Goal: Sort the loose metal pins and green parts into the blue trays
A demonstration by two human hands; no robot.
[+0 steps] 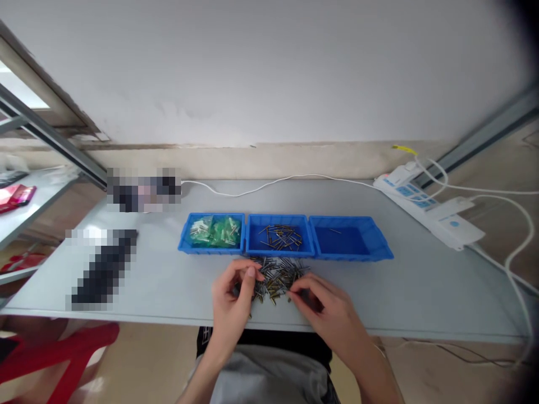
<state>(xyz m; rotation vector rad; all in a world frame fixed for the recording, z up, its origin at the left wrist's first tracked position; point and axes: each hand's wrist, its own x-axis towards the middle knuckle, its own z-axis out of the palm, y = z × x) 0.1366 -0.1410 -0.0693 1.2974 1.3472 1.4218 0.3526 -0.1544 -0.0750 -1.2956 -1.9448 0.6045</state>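
A loose pile of thin metal pins (273, 275), some silver and some brass-coloured, lies on the table in front of the blue bins. My left hand (233, 294) is at the pile's left side, fingers curled and thumb pressed towards them; whatever lies inside is hidden. At the right edge, my right hand (326, 300) pinches thumb and forefinger together among the pins. Too little shows at its fingertips to name what they grip. More pins lie scattered in the middle blue bin (280, 253), and one small pin (336, 231) rests in the right blue bin (353, 257).
The left blue bin (182, 244) contains green bags with pale pieces. A white power strip (429, 210) with cables stands at the right. Blurred-out items lie on the left of the grey table (168, 292). A red stool (76, 350) is below, left.
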